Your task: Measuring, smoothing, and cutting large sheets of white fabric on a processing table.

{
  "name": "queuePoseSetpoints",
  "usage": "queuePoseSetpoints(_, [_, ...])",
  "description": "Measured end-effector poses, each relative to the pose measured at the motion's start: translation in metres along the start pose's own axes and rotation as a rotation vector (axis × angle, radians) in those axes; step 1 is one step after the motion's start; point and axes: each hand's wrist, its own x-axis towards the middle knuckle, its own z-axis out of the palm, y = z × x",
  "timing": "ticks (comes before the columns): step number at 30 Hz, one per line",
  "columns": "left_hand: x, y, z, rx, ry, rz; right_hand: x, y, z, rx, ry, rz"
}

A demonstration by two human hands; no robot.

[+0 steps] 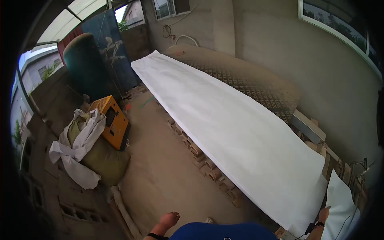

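A long white sheet (224,136) stretches from the far left to the near right, lying over a low support with tube-like pieces along its near side. Past its right end hangs a smaller white sheet (338,204). My right hand (324,215), with a dark band at the wrist, is at the left edge of this smaller sheet, its fingers closed on the edge. My left hand (169,219) hangs over the floor, apart from the sheet. Its fingers are curled in, and nothing shows in them.
At the left a tied sack (108,162) with white cloth leans by an orange machine (112,122). A dark green tank (84,66) stands behind them. A patterned board (236,76) and a grey box-like piece (308,127) lie between the sheet and the wall. Bare floor (152,172) lies left of the sheet.
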Motion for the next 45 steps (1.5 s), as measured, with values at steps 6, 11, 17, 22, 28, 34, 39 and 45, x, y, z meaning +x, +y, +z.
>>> queuePoseSetpoints(6, [0.142,-0.008,-0.084,0.010,0.165,0.181,-0.041,-0.262,-0.020,0.342,0.123,-0.041])
queuePoseSetpoints(11, [0.277,-0.034,-0.133,-0.097,0.290,0.303,-0.035,-0.501,-0.027,0.742,-0.049,-0.165])
queuePoseSetpoints(17, [0.352,-0.155,-0.220,-0.035,0.045,0.122,-0.152,-0.955,-0.090,1.278,-0.434,-0.442])
queuePoseSetpoints(22, [0.386,-0.296,-0.330,-0.022,0.017,-0.386,-0.265,-1.264,-0.103,1.431,-0.761,-0.480])
queuePoseSetpoints(28, [0.503,-0.418,-0.462,-0.066,-0.006,-0.432,-0.373,-1.536,-0.116,1.572,-1.113,-0.362])
queuePoseSetpoints(34, [0.742,-0.441,-0.684,-0.122,0.253,-0.016,-0.441,-1.722,-0.088,1.497,-0.983,-0.405])
queuePoseSetpoints(39, [0.950,-0.341,-0.858,-0.309,0.079,0.430,-0.507,-1.814,-0.126,1.345,-0.927,-0.445])
queuePoseSetpoints(45, [1.163,-0.211,-0.902,-0.617,-0.627,0.334,-0.544,-1.925,-0.106,1.414,-0.974,-0.563])
